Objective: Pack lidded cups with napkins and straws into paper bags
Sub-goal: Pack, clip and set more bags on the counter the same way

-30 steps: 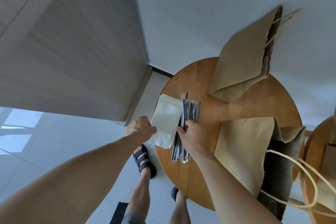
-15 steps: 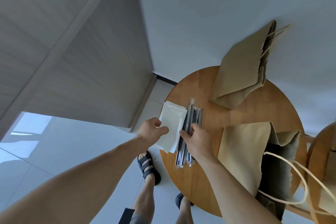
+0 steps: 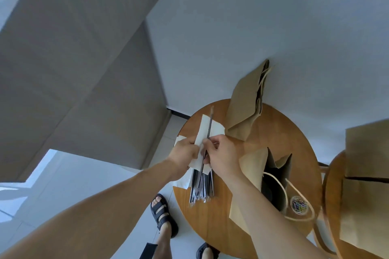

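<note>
Grips a single white napkin (image 3: 216, 130) in the left hand (image 3: 184, 149), fingers curled round its near-left edge. Pinches one wrapped straw (image 3: 209, 124) in the right hand (image 3: 223, 151), laid lengthwise across the napkin. Holds both raised above the round wooden table (image 3: 273, 132), no longer down at the stack and bundle as half a second before. Leaves the straw bundle (image 3: 202, 188) at the near-left table edge, just left of the open paper bag (image 3: 251, 160). Folded bags (image 3: 244, 109) at the far side.

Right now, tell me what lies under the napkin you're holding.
Beneath it, the straw bundle and napkin stack lie on the table; the held napkin hides their far ends.
</note>
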Motion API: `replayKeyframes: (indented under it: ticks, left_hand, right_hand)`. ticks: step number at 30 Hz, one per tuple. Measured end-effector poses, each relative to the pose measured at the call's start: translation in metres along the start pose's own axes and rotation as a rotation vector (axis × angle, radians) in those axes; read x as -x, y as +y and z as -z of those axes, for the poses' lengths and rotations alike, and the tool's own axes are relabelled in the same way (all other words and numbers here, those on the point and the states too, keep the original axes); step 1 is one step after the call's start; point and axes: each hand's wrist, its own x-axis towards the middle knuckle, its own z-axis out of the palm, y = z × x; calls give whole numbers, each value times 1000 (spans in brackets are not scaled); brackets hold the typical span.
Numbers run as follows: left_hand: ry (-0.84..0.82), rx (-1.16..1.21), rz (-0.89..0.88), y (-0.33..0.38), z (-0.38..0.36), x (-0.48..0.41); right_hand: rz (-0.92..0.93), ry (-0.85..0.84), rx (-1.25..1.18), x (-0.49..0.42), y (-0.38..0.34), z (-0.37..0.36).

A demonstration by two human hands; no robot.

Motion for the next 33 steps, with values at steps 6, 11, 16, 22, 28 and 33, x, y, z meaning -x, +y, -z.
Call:
replayKeyframes:
  ticks: [6, 11, 16, 22, 28, 33]
  left_hand:
    - [-120, 77, -112, 11, -18, 22]
    - [-83, 1, -139, 11, -25, 27]
    - [-75, 39, -133, 22, -29, 33]
    - [-169, 6, -121, 32, -35, 42]
    - [-175, -1, -158, 33, -52, 42]
    - [-217, -93, -260, 43, -84, 45]
  right_hand:
    - [-110, 131, -7, 5, -13, 20]
    - [-124, 191, 91, 14, -24, 37]
    - [-247, 313, -282, 17, -31, 57]
    - [-261, -15, -651, 14, -37, 78]
    - [-186, 0, -540, 27, -42, 103]
    - [-93, 38, -479, 38, -50, 141]
